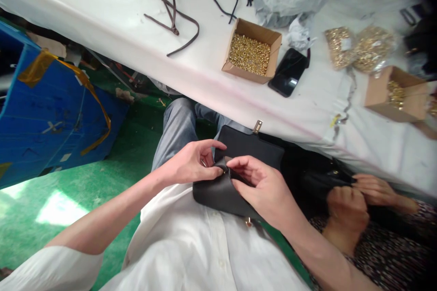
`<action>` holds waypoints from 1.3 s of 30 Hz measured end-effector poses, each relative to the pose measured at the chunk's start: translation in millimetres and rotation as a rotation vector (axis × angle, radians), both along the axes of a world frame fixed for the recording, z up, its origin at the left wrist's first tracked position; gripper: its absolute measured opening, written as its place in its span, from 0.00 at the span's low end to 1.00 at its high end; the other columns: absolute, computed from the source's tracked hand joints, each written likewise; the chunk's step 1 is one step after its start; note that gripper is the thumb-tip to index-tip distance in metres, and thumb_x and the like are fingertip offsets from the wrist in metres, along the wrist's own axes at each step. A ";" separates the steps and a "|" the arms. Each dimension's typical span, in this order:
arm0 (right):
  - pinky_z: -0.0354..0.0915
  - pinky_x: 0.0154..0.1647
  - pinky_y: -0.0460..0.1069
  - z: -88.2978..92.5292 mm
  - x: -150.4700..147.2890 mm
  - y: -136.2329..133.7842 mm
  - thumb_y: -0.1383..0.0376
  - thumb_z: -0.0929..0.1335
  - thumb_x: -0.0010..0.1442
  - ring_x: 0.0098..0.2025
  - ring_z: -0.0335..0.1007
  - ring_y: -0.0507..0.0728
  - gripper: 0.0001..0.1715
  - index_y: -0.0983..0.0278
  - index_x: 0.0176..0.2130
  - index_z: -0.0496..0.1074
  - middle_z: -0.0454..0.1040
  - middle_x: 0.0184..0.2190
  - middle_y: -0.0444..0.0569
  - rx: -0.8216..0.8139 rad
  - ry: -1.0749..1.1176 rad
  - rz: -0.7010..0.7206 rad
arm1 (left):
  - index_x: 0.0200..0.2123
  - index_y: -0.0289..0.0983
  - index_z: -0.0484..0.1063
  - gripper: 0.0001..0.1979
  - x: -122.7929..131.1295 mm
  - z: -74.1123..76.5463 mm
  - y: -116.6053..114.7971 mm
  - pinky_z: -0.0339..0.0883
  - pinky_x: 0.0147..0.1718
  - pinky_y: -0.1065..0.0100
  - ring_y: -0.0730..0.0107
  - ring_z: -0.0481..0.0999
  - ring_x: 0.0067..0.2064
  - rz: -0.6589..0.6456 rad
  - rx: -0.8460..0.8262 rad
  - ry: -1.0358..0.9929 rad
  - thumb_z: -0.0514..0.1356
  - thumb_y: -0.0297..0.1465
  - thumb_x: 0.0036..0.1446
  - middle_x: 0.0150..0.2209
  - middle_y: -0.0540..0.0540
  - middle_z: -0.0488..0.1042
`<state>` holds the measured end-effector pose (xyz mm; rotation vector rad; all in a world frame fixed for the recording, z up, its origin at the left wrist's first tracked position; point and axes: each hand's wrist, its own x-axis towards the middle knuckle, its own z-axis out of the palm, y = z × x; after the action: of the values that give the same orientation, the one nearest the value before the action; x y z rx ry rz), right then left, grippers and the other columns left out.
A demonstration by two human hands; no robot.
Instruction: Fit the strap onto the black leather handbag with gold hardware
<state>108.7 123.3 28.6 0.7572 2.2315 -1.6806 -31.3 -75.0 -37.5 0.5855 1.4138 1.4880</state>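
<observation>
A small black leather bag (251,148) rests on my lap, below the edge of the white table (102,13). My left hand (193,163) is closed, pinching the top edge of the bag's front flap. My right hand (264,186) grips the same flap from the right, fingers curled round the leather. A gold clasp (257,126) sticks up at the bag's far edge, and a small gold fitting (248,223) shows below my right wrist.
On the table lie a cardboard box of gold hardware (251,52), a black phone (288,72), dark straps (174,16), bags of gold parts (358,45) and another box (396,93). A co-worker's hands (355,200) hold a black item at right. Blue crate (44,109) at left.
</observation>
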 end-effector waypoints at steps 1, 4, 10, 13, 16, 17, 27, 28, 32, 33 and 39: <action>0.81 0.58 0.51 -0.2 -0.6 -0.3 0.63 0.79 0.63 0.50 0.86 0.59 0.16 0.60 0.50 0.81 0.86 0.49 0.48 0.016 0.005 -0.001 | 0.71 0.43 0.72 0.32 0.4 0.7 0.5 0.65 0.34 0.68 0.71 0.70 0.31 0.001 0.001 0.039 0.70 0.33 0.64 0.30 0.57 0.70; 0.81 0.59 0.51 0.2 -1.6 -1.7 0.63 0.79 0.63 0.50 0.86 0.59 0.16 0.59 0.51 0.81 0.86 0.49 0.48 0.038 0.019 -0.006 | 0.75 0.47 0.70 0.36 -0.9 6.3 1.3 0.68 0.36 0.68 0.70 0.72 0.33 -0.022 -0.003 0.163 0.68 0.32 0.65 0.32 0.55 0.70; 0.82 0.59 0.52 3.7 2.6 -3.3 0.67 0.79 0.59 0.53 0.86 0.61 0.23 0.59 0.53 0.78 0.86 0.53 0.50 -0.013 -0.018 -0.019 | 0.72 0.44 0.75 0.29 -0.9 13.7 -4.3 0.75 0.48 0.63 0.62 0.81 0.44 -0.042 -0.024 0.208 0.68 0.35 0.70 0.42 0.48 0.80; 0.82 0.59 0.54 4.9 6.7 -1.1 0.64 0.78 0.64 0.52 0.86 0.61 0.21 0.57 0.55 0.77 0.86 0.53 0.49 0.002 -0.092 0.000 | 0.75 0.46 0.70 0.33 13.7 11.0 -7.0 0.75 0.57 0.58 0.58 0.82 0.52 0.109 -0.081 0.212 0.71 0.34 0.70 0.50 0.46 0.82; 0.80 0.64 0.56 4.4 10.8 1.8 0.62 0.76 0.67 0.57 0.85 0.62 0.19 0.56 0.57 0.80 0.86 0.55 0.48 0.032 -0.109 0.026 | 0.67 0.44 0.75 0.25 42.2 14.9 -9.5 0.73 0.62 0.51 0.50 0.79 0.60 0.342 -0.226 0.435 0.72 0.32 0.69 0.59 0.41 0.79; 0.79 0.65 0.56 4.4 12.1 2.1 0.62 0.76 0.67 0.58 0.84 0.62 0.19 0.56 0.57 0.81 0.85 0.56 0.48 0.046 -0.098 0.032 | 0.63 0.43 0.77 0.20 53.7 19.0 -10.6 0.73 0.60 0.49 0.48 0.79 0.59 0.399 -0.266 0.521 0.71 0.33 0.71 0.58 0.40 0.79; 0.78 0.63 0.59 0.1 33.3 -30.8 0.54 0.75 0.71 0.57 0.82 0.65 0.17 0.56 0.56 0.80 0.84 0.56 0.51 0.234 0.035 -0.142 | 0.64 0.42 0.73 0.26 105.7 57.0 -14.8 0.81 0.57 0.41 0.39 0.79 0.63 0.347 -0.264 0.629 0.70 0.49 0.71 0.65 0.35 0.77; 0.77 0.64 0.60 -1.2 33.4 -33.4 0.53 0.75 0.71 0.58 0.82 0.65 0.19 0.56 0.58 0.80 0.84 0.57 0.51 0.208 0.035 -0.157 | 0.64 0.43 0.74 0.25 103.1 54.9 -14.9 0.81 0.58 0.42 0.41 0.79 0.63 0.355 -0.251 0.569 0.70 0.46 0.72 0.65 0.37 0.77; 0.65 0.78 0.65 -3.2 27.9 -33.6 0.47 0.74 0.73 0.70 0.74 0.67 0.24 0.53 0.62 0.82 0.80 0.66 0.52 0.030 -0.027 -0.088 | 0.63 0.43 0.77 0.17 97.4 38.8 -17.1 0.83 0.59 0.49 0.50 0.79 0.62 0.488 -0.204 0.345 0.67 0.35 0.73 0.64 0.39 0.76; 0.60 0.82 0.65 -3.5 25.8 -32.0 0.46 0.74 0.74 0.73 0.71 0.67 0.25 0.52 0.63 0.83 0.78 0.68 0.51 -0.046 -0.061 -0.078 | 0.61 0.43 0.78 0.16 97.8 33.9 -17.8 0.84 0.56 0.52 0.51 0.80 0.61 0.536 -0.194 0.321 0.65 0.32 0.73 0.62 0.40 0.77; 0.62 0.80 0.63 -7.5 5.4 -29.9 0.46 0.77 0.72 0.71 0.73 0.68 0.26 0.52 0.62 0.84 0.80 0.67 0.50 -0.398 -0.153 -0.191 | 0.52 0.42 0.84 0.15 102.7 12.1 -15.8 0.84 0.59 0.55 0.56 0.85 0.58 0.759 -0.106 0.455 0.65 0.22 0.67 0.56 0.43 0.84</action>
<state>114.1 93.3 21.1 0.9759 1.6912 -1.9941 71.3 -90.8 -25.5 0.3357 2.2192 1.9135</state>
